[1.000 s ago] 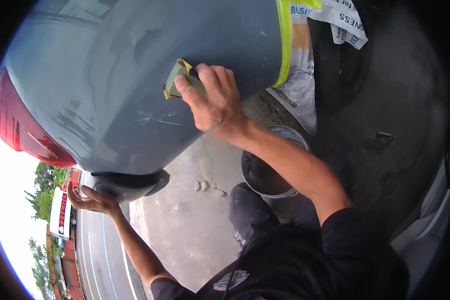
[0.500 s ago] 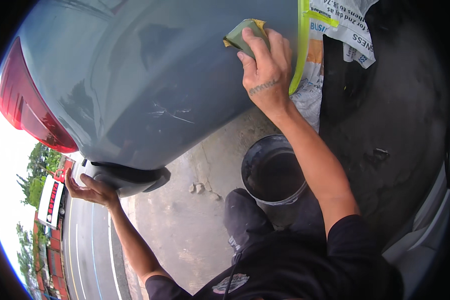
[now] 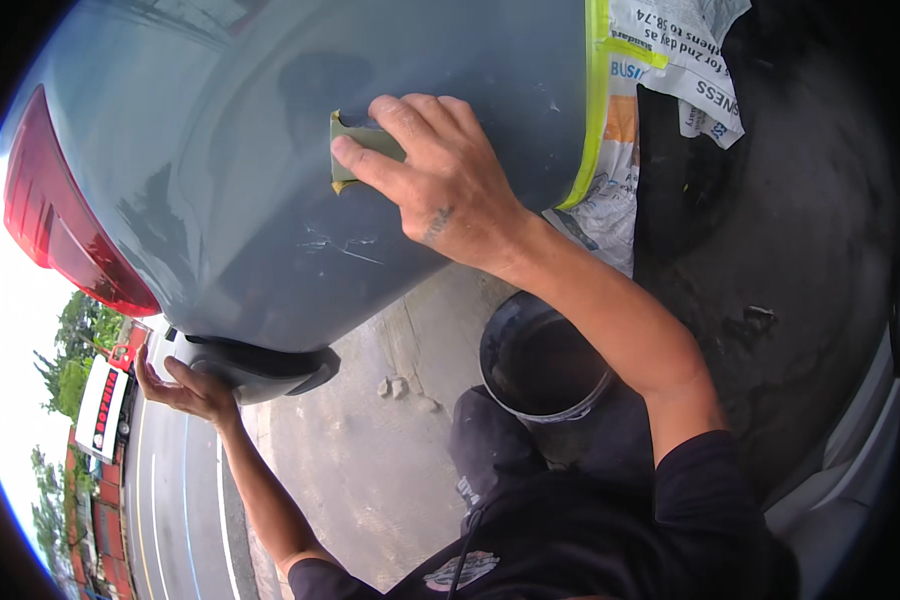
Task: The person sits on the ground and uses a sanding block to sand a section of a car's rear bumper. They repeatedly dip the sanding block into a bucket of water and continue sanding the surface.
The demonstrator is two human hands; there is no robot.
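Across a glossy grey car body panel point(image 3: 270, 150), my right hand point(image 3: 450, 185) presses a green sanding block point(image 3: 370, 150) with its fingers closed around it. Ragged yellowish sandpaper corners stick out at the block's left end. Below the block, pale scratch-like marks point(image 3: 340, 245) show on the panel. At the lower left my left hand point(image 3: 195, 390) rests against the end of the dark bumper piece point(image 3: 260, 365), fingers spread and palm turned up. A red tail light point(image 3: 75, 205) lies above that hand.
Yellow-green tape point(image 3: 597, 110) and printed newspaper point(image 3: 610, 190) mask the panel's right edge. A black bucket point(image 3: 545, 415) stands on the concrete by my legs, with small stones point(image 3: 395, 387) nearby. Beyond, at left, are a road point(image 3: 185, 500) and a truck point(image 3: 100, 400).
My right hand has slid the sanding block left and down over the panel, away from the taped edge. My left hand stays by the bumper piece.
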